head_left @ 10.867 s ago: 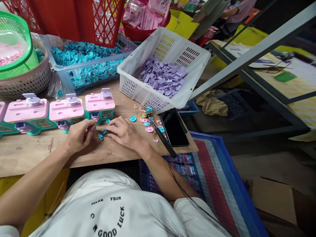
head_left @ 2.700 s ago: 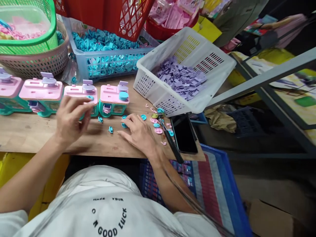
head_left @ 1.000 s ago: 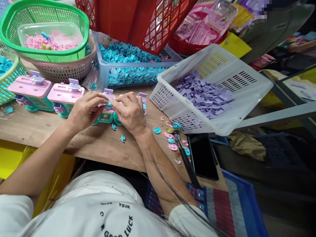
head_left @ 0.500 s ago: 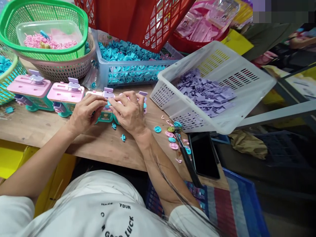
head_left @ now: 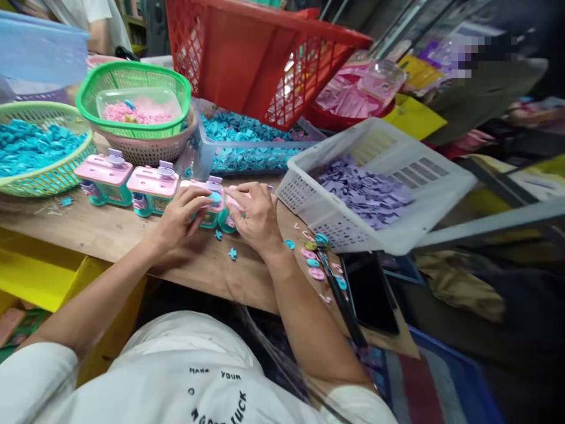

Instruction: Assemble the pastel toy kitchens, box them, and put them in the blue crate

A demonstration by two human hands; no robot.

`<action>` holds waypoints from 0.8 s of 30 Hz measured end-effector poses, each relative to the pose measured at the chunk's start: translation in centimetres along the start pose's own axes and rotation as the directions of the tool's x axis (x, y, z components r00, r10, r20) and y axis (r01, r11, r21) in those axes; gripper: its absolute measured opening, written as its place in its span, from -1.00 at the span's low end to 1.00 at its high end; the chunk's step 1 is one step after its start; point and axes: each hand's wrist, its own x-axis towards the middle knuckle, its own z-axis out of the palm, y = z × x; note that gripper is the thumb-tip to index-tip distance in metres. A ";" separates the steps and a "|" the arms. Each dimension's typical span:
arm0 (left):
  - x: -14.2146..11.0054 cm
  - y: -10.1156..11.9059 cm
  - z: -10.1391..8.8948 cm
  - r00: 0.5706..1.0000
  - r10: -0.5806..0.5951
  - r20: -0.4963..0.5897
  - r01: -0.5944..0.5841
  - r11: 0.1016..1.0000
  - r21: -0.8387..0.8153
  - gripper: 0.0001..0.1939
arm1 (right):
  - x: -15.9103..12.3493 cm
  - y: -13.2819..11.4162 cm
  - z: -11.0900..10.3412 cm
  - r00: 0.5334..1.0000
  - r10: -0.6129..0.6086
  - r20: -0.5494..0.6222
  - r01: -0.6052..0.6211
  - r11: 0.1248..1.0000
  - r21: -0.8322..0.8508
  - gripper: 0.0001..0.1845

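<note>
Watching remotely through the head camera, I had four pink-and-teal toy boxes in a row along the wooden worktop. The left hand [head_left: 179,219] had its fingers bent and drawn close together at the third box from the left [head_left: 208,219], its fingertips beside a blue disc [head_left: 216,198] on that box's pink top. I could not tell whether the fingers were pinching the disc or merely touching it. The right hand [head_left: 261,224] arched over the rightmost box [head_left: 226,222], fingers bent and a little apart; whether anything was between them I could not tell (its own knuckles blocked my view).

As far as I could judge, the work stood partway along the row. The third box had its blue disc in place on top, though how firmly it sat was beyond me. The leftmost box [head_left: 103,169] and the second box [head_left: 153,182] had raised purple flaps, and I made out no blue disc on either top. The rightmost box was too covered to judge.

Two loose blue clips [head_left: 232,254] lay just in front of the third and rightmost boxes. A hammer [head_left: 343,303] and a black phone [head_left: 371,294] lay near the right edge, beside the white basket [head_left: 304,200] of purple pieces.
</note>
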 end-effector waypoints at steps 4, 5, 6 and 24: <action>-2.6 1.8 0.4 0.999 -0.052 -0.006 0.052 0.999 -0.007 -0.84 | -4.0 -0.1 -2.2 0.972 0.068 0.224 -0.105 0.981 0.161 -0.83; -3.2 2.4 0.9 0.997 -0.065 0.045 0.067 0.997 -0.030 -0.86 | -5.2 -0.2 -2.2 0.947 0.079 0.310 -0.136 0.977 0.165 -0.85; -3.7 2.9 1.5 0.991 -0.083 0.108 0.090 0.994 -0.061 -0.88 | -6.3 -0.2 -2.0 0.922 0.095 0.375 -0.164 0.974 0.157 -0.86; -1.4 1.7 -3.8 0.569 -0.820 0.057 0.647 0.403 -0.648 -0.45 | 3.0 -6.3 4.3 0.987 -0.003 0.158 -0.085 0.833 0.547 -0.86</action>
